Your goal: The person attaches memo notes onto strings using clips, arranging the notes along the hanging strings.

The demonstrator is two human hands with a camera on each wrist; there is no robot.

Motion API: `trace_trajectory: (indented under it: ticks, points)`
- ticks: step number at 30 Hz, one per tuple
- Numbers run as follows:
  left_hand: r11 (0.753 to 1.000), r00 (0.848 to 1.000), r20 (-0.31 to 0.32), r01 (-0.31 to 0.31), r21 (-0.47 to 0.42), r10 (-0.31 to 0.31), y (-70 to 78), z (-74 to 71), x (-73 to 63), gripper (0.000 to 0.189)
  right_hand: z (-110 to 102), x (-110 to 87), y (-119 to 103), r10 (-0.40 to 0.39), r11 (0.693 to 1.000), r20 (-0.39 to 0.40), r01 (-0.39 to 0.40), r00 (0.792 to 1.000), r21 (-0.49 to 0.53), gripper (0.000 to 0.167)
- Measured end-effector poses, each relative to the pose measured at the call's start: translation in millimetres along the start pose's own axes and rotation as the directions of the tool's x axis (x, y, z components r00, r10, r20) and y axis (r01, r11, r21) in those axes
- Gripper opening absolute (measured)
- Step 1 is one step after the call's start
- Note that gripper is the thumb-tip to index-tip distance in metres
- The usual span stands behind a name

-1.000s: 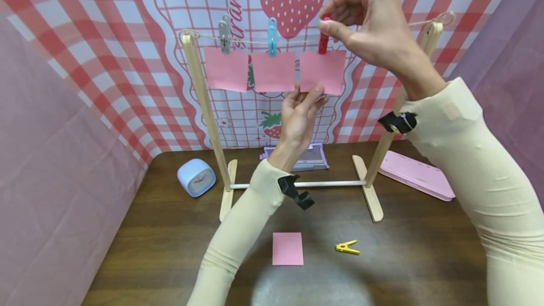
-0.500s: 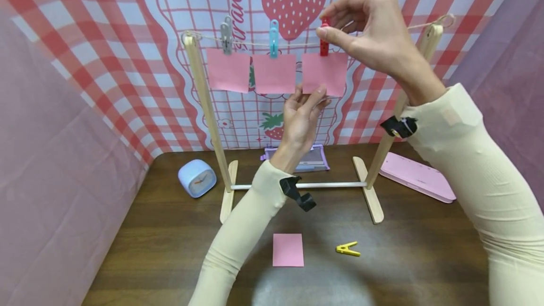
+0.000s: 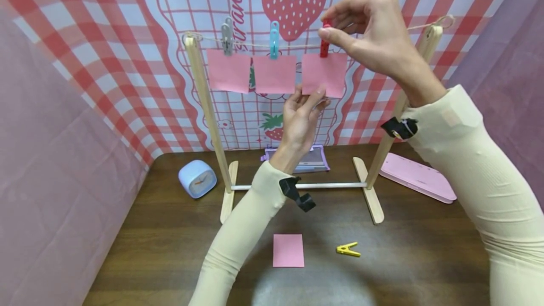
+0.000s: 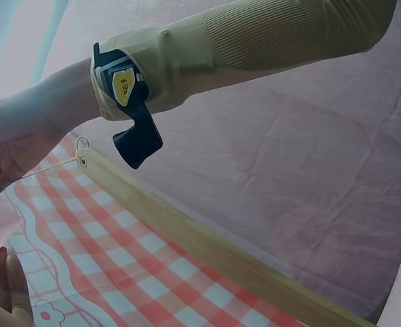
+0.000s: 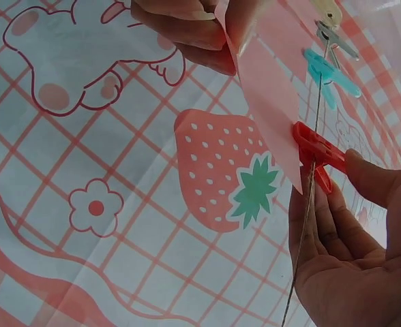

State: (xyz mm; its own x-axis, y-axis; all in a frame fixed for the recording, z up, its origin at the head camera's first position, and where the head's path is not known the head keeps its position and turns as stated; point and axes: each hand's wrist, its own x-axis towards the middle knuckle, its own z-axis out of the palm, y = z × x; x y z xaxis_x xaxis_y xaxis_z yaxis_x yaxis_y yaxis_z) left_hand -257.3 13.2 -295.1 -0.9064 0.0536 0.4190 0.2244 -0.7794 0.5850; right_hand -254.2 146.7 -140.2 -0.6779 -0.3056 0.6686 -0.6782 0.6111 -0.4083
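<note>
My right hand (image 3: 378,34) pinches a red clothespin (image 3: 324,48) at its upper end, at the string (image 5: 299,266). The clothespin's lower end meets the top edge of a pink paper square (image 3: 324,72). At that square's bottom edge my left hand (image 3: 299,119) holds the paper, thumb in front and fingers behind. Left of it, two more pink squares hang from the string, one under a grey clothespin (image 3: 227,39) and one under a light blue clothespin (image 3: 274,41). In the right wrist view, the red clothespin's handles lie between thumb and fingers.
A wooden stand with a left post (image 3: 207,103) carries the string. On the table (image 3: 170,259) lie a pink square (image 3: 288,250) and a yellow clothespin (image 3: 348,249). A blue clock (image 3: 197,179), a purple-edged pouch (image 3: 314,158) and a pink case (image 3: 416,177) are farther back.
Both hands keep their holds on the red clothespin and the pink paper. The head view has shifted slightly, so the whole scene sits a little lower.
</note>
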Motion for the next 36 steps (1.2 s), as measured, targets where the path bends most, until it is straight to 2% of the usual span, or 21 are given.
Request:
trace_trajectory:
  ticks: [5, 12, 17, 21, 27, 36]
  points:
    - [1.000, 1.000, 0.003, 0.003, 0.020, -0.003, -0.2, 0.7, -1.0, 0.030, -3, -1.2, 1, 0.012, 1.000, 0.017, -0.011, 1.000, -0.013, 0.033]
    - [0.999, 1.000, -0.008, 0.006, -0.034, -0.006, 1.1, 1.3, 1.0, 0.025, -7, -3.9, -2, 0.029, 0.998, 0.046, -0.026, 0.999, -0.054, 0.041]
    - [1.000, 1.000, -0.013, 0.005, -0.017, -0.005, 3.0, 0.2, 2.3, 0.028, -10, -3.9, -3, 0.049, 0.996, 0.052, -0.045, 0.997, -0.073, 0.044]
    - [1.000, 1.000, 0.002, 0.005, 0.000, -0.005, 3.4, -1.8, 2.2, 0.030, -14, -3.7, -5, 0.048, 0.996, 0.032, -0.045, 0.998, -0.083, 0.044]
    - [0.999, 0.999, 0.016, 0.031, 0.006, -0.031, 2.4, -7.1, -0.9, 0.026, -19, -6.8, -9, 0.035, 0.998, -0.013, -0.035, 0.999, -0.044, 0.041]
    - [0.999, 0.999, 0.009, 0.048, -0.004, -0.048, 3.4, -19.4, -6.3, 0.026, -26, -25.1, -10, -0.012, 0.999, -0.040, 0.010, 0.999, -0.044, 0.038]
